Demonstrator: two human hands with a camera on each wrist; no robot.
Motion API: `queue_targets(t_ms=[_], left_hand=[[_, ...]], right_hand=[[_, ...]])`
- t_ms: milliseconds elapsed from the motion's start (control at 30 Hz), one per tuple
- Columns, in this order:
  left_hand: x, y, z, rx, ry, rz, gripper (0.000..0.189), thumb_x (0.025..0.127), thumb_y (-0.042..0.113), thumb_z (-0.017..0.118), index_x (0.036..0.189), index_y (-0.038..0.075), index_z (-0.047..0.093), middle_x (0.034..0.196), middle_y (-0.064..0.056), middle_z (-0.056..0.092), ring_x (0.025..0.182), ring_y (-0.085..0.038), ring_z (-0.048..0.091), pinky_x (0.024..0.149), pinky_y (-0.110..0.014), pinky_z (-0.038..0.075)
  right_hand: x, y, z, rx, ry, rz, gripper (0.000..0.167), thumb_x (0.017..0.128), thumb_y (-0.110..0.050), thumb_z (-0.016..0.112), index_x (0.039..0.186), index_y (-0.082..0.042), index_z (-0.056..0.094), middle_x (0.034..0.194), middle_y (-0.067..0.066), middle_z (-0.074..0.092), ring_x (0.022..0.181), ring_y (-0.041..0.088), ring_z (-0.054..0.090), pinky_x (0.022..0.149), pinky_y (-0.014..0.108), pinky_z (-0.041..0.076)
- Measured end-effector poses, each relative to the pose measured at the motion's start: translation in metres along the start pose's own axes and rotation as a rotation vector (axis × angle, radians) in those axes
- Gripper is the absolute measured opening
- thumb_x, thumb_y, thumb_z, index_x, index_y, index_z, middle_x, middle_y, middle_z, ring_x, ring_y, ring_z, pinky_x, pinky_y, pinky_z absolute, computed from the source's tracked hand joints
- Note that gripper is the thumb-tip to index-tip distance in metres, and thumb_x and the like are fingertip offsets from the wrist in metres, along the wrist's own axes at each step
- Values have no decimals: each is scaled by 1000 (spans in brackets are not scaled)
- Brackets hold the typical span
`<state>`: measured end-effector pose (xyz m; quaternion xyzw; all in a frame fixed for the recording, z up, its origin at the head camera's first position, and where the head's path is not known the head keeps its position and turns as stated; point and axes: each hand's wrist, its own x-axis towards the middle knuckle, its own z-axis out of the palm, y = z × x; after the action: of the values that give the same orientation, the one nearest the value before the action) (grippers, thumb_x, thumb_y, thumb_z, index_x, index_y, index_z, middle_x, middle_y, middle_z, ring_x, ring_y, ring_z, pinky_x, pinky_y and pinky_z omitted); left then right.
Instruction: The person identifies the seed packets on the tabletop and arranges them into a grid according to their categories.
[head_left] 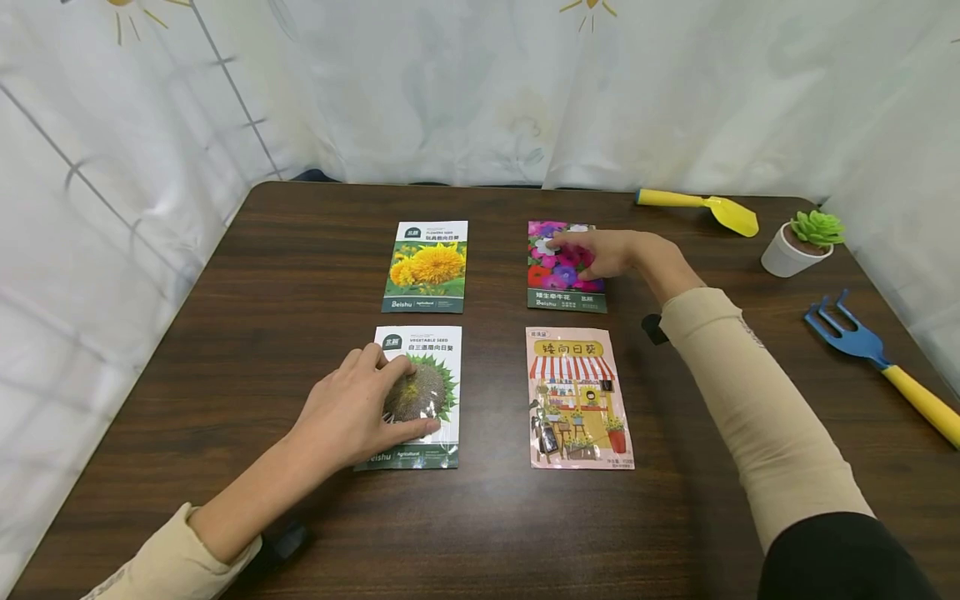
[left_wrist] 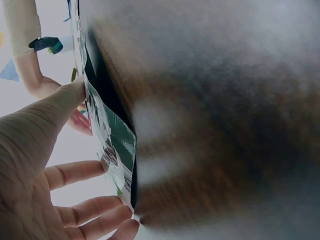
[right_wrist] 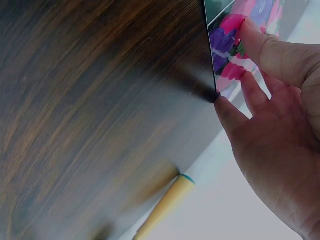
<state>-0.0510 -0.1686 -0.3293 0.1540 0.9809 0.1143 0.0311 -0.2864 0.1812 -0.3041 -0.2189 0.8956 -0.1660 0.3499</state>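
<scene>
My left hand rests with spread fingers on a white seed packet picturing a large sunflower head. In the left wrist view, the thumb and fingertips touch the glossy face of this packet, and its near edge stands slightly off the table. Farther back, my right hand touches a seed packet with pink and purple flowers. Its fingertips press on the printed flowers and the edge, fingers relaxed rather than curled round it. A yellow-flower seed packet and a pink shop-picture packet lie flat, untouched.
Along the table's back edge lies a yellow toy shovel. A small potted succulent stands at the back right, with a blue hand rake on a yellow handle in front of it. White curtains hang behind the dark wooden table.
</scene>
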Motion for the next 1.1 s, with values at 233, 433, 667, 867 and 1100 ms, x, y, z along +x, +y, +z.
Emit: queue_targets(t_ms=[233,433,667,867,1100], left_hand=[[-1,0,1,0,5,3,67,75,72,78,115,20,65,97,-3,52,84,-21,49,53,-35,42],[-1,0,0,-3,8,4,66,75,71,78,115,20,65,98,-3,52,85,-21,50,53,-36,42],[-1,0,0,0,4,5,67,74,71,78,115,20,65,98,-3,52,84,-21,49,53,-35,41],[-1,0,0,-5,5,8,66,75,71,78,116,20,65,98,-3,51,84,-21,49,53,-35,42],[-2,0,-1,-7,5,9,66,75,71,78,115,20,65,98,-3,51,83,-21,48,53,-35,41]], right_hand=[[5,-4,1,-3,-1,-7,67,103,-4,57,161,-18,28,161,20,26,149,37,22,123,56,15],[8,-6,1,-18,-7,-10,68,102,-2,56,161,-18,28,153,18,34,139,34,32,121,56,22],[5,-6,2,21,-16,-1,68,103,-4,56,162,-19,25,164,20,21,152,37,17,124,56,13],[4,-8,2,13,-18,-21,68,104,-4,56,162,-17,24,164,21,21,153,38,17,124,56,13],[5,-6,2,25,-21,-29,68,104,-4,55,162,-16,24,163,21,23,152,37,19,124,56,13]])
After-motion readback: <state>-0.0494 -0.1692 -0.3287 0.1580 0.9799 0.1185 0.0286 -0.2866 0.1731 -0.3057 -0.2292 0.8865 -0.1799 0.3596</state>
